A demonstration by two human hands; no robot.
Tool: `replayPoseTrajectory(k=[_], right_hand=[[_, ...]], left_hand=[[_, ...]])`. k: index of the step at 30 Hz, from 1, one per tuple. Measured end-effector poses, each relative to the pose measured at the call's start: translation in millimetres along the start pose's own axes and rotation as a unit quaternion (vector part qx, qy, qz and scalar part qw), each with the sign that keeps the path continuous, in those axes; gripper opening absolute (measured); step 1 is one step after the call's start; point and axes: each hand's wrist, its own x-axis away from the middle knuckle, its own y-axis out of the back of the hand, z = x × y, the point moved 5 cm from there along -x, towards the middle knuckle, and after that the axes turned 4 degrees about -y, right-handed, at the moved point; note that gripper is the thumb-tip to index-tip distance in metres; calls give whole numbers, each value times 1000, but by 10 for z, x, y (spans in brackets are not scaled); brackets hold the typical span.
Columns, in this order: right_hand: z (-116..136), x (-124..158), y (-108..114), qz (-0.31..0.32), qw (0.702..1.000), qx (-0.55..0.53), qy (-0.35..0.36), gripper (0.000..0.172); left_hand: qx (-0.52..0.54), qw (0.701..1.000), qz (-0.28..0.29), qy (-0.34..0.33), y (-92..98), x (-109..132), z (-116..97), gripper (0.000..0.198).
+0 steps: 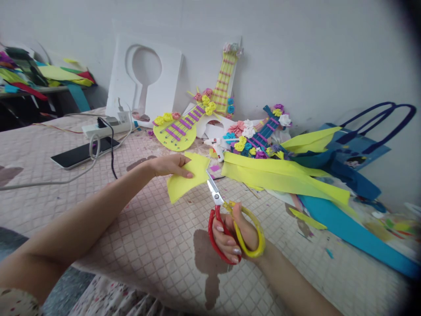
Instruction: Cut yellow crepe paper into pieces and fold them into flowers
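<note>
- Left hand (pixel 170 166): pinching yellow crepe paper piece (pixel 198 170), thumb on top, above the quilted tablecloth (pixel 158 228).
- Right hand (pixel 246 230): gripping red-and-yellow-handled scissors (pixel 216 196), blade tips at paper's right edge.
- Glue gun (pixel 217 148) just beyond; yellow strips (pixel 283 172) to the right.

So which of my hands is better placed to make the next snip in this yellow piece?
Your right hand, I'd say: it grips the scissors by their handles, with the blade tips at the right edge of the yellow piece. Your left hand is holding that piece.
</note>
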Motion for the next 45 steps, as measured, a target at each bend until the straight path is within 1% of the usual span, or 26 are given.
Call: replayPoseTrajectory(k=[3,6,9,13,16,22,28,31,39,45], right_hand=[[-2,1,13,-10,1000,4,5,65],[-22,5,13,-18,1000,12,-8,71],[-43,6,13,-26,999,10,-19,77],[-41,6,-3,-29,999,-3,-24,75],[-20,6,-20,-32,999,-8,-23,74],[-9,-2,-36,-35,999,-13,-17,71],[-29,-11,-35,-34,999,-12,-12,74],[-36,-18,-29,-30,999,-17,-7,73],[-32,-22,-58,-18,999,-38,-13,70],[-70,-38,-26,-10,998,-56,-9,67]], left_hand=[[-4,1000,-6,2,15,1,4,32],[-2,1000,1,3,-9,3,-8,31],[0,1000,19,9,-78,3,-24,29],[3,999,50,10,-183,-1,-41,27],[10,998,62,12,-218,-5,-39,27],[12,998,58,13,-203,-6,-32,26],[-1,998,58,2,-194,-7,-34,26],[-6,998,57,-2,-194,-4,-41,26],[-9,999,49,13,-174,1,-31,26],[-21,999,37,17,-135,1,-24,27]])
